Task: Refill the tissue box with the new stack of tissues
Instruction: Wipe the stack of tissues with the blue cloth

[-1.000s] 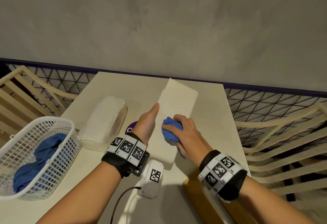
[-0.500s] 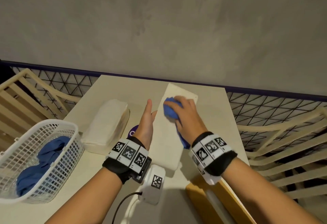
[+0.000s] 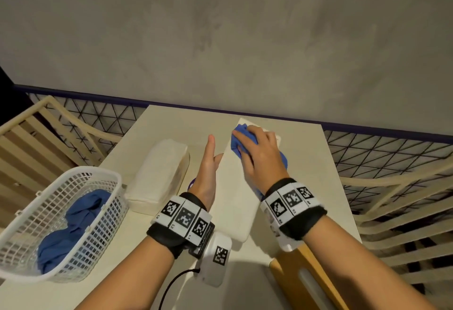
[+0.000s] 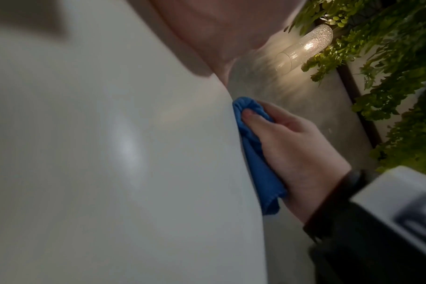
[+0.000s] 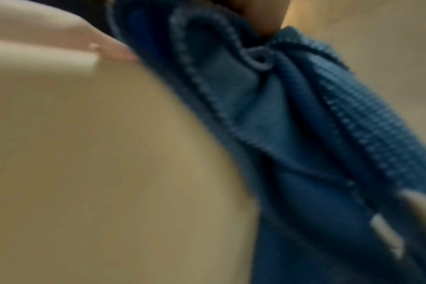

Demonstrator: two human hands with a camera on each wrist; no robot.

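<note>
A long white tissue box [image 3: 235,199] lies lengthwise in the middle of the table, its plain face up. My right hand [image 3: 259,155] grips a bunched blue cloth [image 3: 241,135] and presses it on the box's far end; the left wrist view shows the fingers curled over the cloth [image 4: 255,153]. My left hand [image 3: 208,162] rests flat against the box's left side, fingers straight. The new stack of tissues [image 3: 159,172], white and wrapped, lies left of the box. The box surface [image 5: 110,153] and cloth [image 5: 304,134] fill the right wrist view.
A white mesh basket [image 3: 81,170] with more blue cloths stands at the left. A wooden lid with a slot [image 3: 306,278] lies at the near right table edge. A purple disc [image 3: 192,183] peeks out behind my left hand. Slatted chairs flank the table [image 3: 171,123].
My right hand has slid the blue cloth along the box from its near half to its far end. My left hand has stretched forward along the box's side.
</note>
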